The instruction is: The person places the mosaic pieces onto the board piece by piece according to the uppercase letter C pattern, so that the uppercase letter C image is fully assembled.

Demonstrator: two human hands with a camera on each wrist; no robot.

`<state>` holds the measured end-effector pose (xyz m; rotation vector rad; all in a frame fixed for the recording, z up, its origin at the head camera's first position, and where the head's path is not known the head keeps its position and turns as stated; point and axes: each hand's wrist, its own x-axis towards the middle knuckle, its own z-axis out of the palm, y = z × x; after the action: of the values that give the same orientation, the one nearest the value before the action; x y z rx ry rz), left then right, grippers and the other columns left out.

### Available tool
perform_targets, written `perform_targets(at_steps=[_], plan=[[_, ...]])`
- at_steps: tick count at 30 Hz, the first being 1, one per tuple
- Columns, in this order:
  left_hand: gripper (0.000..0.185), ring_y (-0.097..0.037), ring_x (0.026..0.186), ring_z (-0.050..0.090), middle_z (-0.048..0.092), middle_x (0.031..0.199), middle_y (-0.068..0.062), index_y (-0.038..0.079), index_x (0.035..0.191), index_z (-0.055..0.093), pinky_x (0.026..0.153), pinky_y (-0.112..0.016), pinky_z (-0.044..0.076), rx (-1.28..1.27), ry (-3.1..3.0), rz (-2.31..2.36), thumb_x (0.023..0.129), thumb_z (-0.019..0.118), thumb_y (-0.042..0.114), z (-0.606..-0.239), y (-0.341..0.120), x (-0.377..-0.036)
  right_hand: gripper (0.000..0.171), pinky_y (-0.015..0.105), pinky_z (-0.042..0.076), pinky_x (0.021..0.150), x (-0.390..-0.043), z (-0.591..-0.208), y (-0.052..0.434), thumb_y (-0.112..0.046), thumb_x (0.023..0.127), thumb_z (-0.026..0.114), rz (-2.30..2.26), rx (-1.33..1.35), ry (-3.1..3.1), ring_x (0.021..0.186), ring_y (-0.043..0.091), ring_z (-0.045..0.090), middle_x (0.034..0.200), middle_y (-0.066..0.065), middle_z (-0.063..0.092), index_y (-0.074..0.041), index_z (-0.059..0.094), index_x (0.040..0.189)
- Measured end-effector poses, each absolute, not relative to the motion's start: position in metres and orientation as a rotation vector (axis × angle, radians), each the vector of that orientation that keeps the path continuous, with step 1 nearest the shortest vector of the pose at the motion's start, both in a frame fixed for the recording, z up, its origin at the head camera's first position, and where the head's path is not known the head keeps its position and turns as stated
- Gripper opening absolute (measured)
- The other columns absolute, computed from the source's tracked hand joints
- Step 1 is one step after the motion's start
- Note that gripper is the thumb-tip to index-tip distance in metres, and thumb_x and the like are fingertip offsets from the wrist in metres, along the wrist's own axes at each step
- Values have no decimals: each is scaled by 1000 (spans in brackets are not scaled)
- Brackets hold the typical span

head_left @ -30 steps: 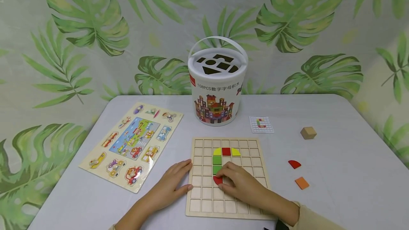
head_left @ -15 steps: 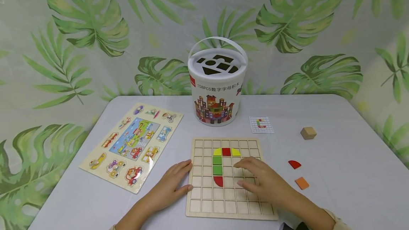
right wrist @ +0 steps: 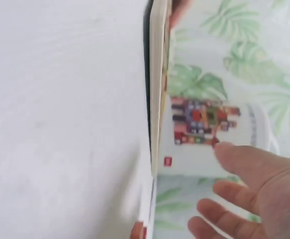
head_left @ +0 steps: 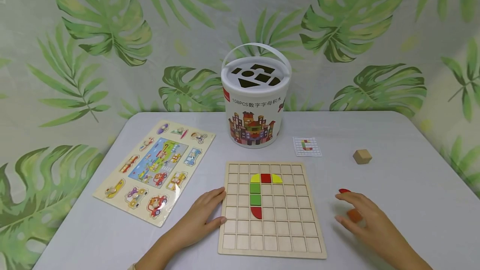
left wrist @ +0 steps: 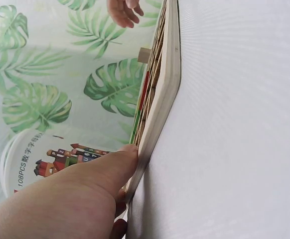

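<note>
Reading "108PCS" on white bucket [head_left: 256, 99], right hand [head_left: 361, 216] over orange tile [head_left: 353, 215]

A child's play corner set up for recording, as I see it.

I sit at a pale grey table [head_left: 412, 170] with a leaf-print cloth backdrop [head_left: 112, 32] hung close behind it. A white toy-block bucket [head_left: 256, 99] stands at the back; left of the bucket lies a vehicle peg puzzle [head_left: 155, 170], in front of the bucket a wooden grid board [head_left: 273, 232], right of the bucket a small pattern card [head_left: 307, 146].
</note>
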<state>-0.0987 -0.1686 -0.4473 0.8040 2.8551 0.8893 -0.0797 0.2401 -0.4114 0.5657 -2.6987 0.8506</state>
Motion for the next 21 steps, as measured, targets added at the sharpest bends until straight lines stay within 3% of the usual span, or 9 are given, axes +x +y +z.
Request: perform_targets(at_steps=[3,11,17,21], plan=[[62,-22,131,22,27,144,-2,8,138,35,105,-41,20,804,2859,891,88,54,40,-447,-169,-99,48,-3,17,84,-77,-419,253,-22,75,74,827,487,-2725,107,-4,35,113,-5,50,-15,54,118],[62,-22,131,22,27,144,-2,8,138,36,105,-41,20,798,2854,888,88,53,42,-447,-168,-99,48,1,26,77,-78,-439,274,-12,69,77,806,446,-2702,89,-3,43,100,-1,55,-11,56,112],[62,-22,131,22,28,143,-2,8,138,36,105,-41,20,797,2857,883,88,54,41,-446,-168,-98,45,-1,22,80,-81,-444,277,-4,69,75,792,487,-2745,94,-4,42,103,0,57,-10,57,111],[62,-23,130,22,28,143,-3,7,138,36,105,-41,20,795,2861,881,88,55,39,-446,-168,-99,45,-3,21,82,-81,-445,276,-6,71,75,788,495,-2788,99,-7,41,106,-2,57,-12,57,112]])
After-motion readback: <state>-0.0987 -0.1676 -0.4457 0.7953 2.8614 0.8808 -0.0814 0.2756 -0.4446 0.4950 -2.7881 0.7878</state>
